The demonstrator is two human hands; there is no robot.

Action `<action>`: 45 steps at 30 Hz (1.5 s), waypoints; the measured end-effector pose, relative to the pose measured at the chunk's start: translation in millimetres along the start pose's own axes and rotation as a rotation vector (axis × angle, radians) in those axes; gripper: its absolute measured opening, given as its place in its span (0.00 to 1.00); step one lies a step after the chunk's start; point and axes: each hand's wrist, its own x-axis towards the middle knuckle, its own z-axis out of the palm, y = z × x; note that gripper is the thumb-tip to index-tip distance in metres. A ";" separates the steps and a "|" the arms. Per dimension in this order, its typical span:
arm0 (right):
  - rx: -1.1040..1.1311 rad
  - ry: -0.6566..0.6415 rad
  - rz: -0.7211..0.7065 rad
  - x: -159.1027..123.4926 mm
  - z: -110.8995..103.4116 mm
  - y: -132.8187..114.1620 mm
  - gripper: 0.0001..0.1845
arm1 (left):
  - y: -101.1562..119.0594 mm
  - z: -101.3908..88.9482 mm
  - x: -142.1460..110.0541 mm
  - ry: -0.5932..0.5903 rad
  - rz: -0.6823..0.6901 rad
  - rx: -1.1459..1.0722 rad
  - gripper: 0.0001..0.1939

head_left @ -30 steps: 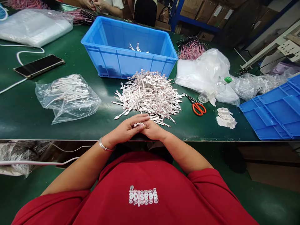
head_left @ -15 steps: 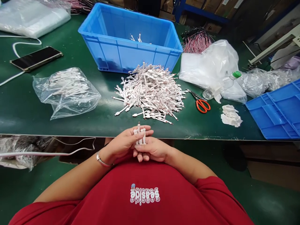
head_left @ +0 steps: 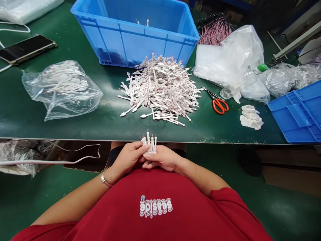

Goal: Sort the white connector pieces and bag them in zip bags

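Note:
Several short white connector cables [head_left: 152, 144] with thin reddish wire tips stand upright between my hands, just off the table's front edge. My left hand [head_left: 131, 154] has its thumb and fingers closed on the cables' left side. From the right, my right hand [head_left: 164, 158] pinches their lower ends, its fingers curled beneath. Beyond my hands a loose heap of the same white cables [head_left: 163, 90] lies on the green table [head_left: 112, 129]. Left of the heap is a clear plastic bag [head_left: 72, 105] with more white cables in it.
A blue bin [head_left: 142, 40] with a few cables inside stands behind the heap. Orange-handled scissors [head_left: 220, 105], a crumpled white cloth or paper [head_left: 251, 117], plastic bags [head_left: 230, 53] and a tilted blue crate [head_left: 298, 115] are to the right. A phone [head_left: 27, 48] lies far left.
My hands have come back from the heap toward my body. The cables, mostly hidden in my hands before, now stick up in view, spread slightly apart. The camera has tipped downward.

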 end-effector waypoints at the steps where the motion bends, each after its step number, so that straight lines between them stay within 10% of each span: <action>1: 0.015 -0.001 0.001 -0.2 0.5 -0.5 0.18 | -0.7 0.7 0.6 0.012 -0.008 -0.026 0.17; 18: 0.072 -0.026 0.036 -10.0 -7.1 -4.9 0.10 | 4.7 2.6 -2.6 0.057 -0.026 -0.237 0.12; 45: -0.123 -0.119 -0.011 -3.7 -13.7 6.4 0.25 | 2.4 8.7 12.2 -0.298 -0.206 -0.194 0.26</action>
